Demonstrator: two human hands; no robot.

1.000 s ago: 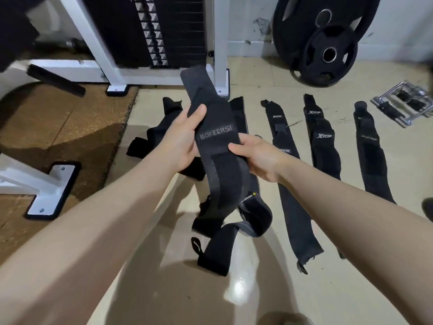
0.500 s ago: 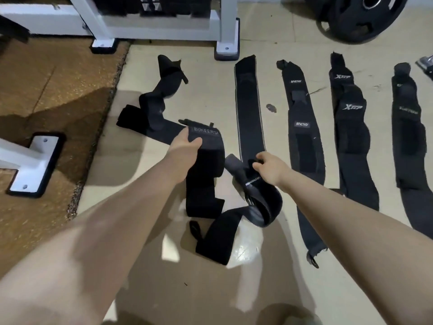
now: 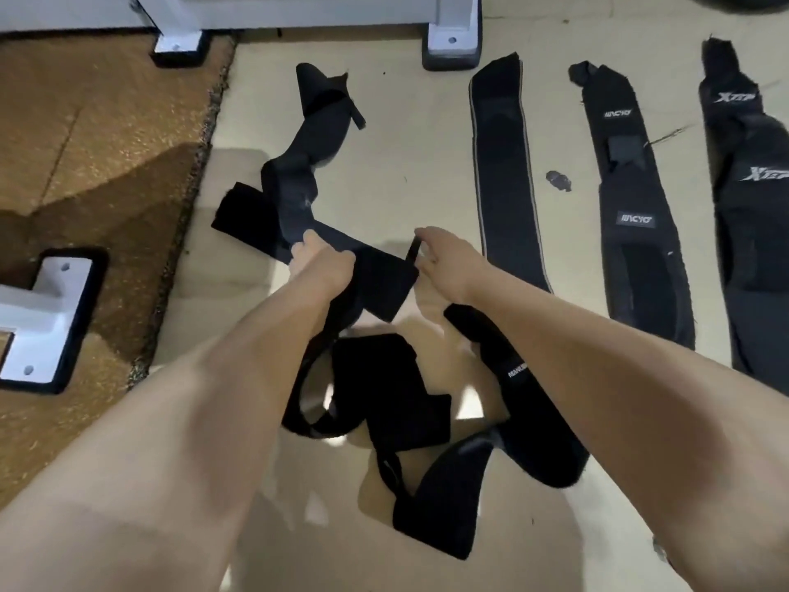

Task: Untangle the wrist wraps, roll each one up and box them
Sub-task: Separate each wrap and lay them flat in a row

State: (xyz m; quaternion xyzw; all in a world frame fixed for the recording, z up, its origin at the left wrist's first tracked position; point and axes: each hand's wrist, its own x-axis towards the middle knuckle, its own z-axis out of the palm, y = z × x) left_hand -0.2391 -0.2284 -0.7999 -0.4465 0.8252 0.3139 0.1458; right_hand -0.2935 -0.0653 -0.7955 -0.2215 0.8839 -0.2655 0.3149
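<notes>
Both hands now farther forward: left hand [image 3: 324, 260] gripping tangled wrap [image 3: 375, 279], right hand [image 3: 448, 256] pinching its loop [image 3: 412, 251].

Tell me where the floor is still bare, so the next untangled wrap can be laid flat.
Bare floor shows between the twisted wrap and the striped flat wrap, below the white frame foot. The narrower gaps between the flat wraps on the right, such as the labelled one, look too tight. Under both hands the tangled wraps crowd the floor.
</notes>
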